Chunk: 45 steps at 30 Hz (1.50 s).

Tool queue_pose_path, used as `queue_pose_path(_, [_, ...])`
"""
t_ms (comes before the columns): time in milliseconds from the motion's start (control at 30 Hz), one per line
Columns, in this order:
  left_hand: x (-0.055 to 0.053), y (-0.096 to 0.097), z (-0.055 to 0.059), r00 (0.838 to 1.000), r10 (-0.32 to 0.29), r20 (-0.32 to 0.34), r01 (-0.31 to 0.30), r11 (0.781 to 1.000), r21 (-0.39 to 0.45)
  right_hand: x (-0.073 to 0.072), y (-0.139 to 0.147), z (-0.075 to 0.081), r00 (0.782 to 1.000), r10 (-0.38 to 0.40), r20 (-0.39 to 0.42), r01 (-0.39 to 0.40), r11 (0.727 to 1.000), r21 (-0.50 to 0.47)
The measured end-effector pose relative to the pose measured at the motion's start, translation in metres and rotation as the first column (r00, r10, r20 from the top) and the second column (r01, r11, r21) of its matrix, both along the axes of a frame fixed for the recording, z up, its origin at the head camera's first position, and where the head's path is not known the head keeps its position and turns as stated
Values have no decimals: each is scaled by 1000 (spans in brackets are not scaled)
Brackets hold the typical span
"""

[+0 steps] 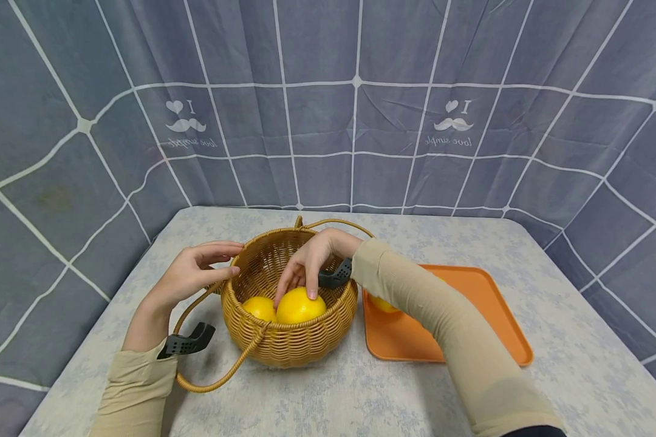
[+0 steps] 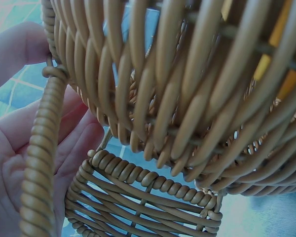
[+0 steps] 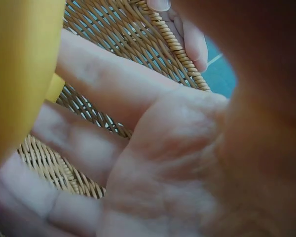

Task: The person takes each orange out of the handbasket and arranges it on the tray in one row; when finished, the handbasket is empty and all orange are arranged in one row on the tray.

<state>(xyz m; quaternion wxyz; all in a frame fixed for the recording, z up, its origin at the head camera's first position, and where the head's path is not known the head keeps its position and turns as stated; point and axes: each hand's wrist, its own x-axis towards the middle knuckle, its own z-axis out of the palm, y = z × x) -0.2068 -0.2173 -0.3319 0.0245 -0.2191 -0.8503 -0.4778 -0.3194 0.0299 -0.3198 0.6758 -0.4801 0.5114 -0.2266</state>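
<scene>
A round wicker basket (image 1: 290, 343) stands on the table, with two lemons showing near its front wall. My right hand (image 1: 310, 262) reaches down into it and grips the larger-looking lemon (image 1: 300, 306), thumb on top and fingers at its far side. The other lemon (image 1: 259, 308) lies just left of it. In the right wrist view the held fruit (image 3: 19, 74) fills the left edge. My left hand (image 1: 194, 273) touches the basket's left rim with fairly straight fingers. From the left wrist view, the same hand (image 2: 19, 143) lies beside the wicker wall, behind a handle.
An orange tray (image 1: 470, 291) lies right of the basket. On it is another yellow fruit (image 1: 382, 304), mostly hidden by the right sleeve. One basket handle (image 1: 218, 383) droops onto the table at the left; another (image 1: 339, 222) arches behind. A grey gridded curtain (image 1: 328, 121) surrounds the table.
</scene>
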Motion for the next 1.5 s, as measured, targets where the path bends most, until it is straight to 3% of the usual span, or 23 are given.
queue_pose_path(333, [0, 0, 0, 1000, -6, 1, 6, 1000, 10, 1, 1, 0, 1000, -15, -21, 14, 999, -44])
queue_pose_path(500, [0, 0, 0, 1000, -3, 4, 3, 1000, 13, 2, 1, -1, 997, -27, -76, 20, 995, -94])
queue_pose_path(933, [0, 1, 1, 1000, 0, -5, 0, 1000, 8, 1, 5, 1, 974, -145, -176, 112, 976, -184])
queue_pose_path(1267, [0, 0, 0, 1000, -5, 1, 5, 1000, 4, 1, 11, 4, 936, -294, -192, 219, 916, -335])
queue_pose_path(1500, [0, -1, 1, 1000, -14, -2, 14, 1000, 11, 3, 16, 7, 898, -425, -113, 354, 851, -387])
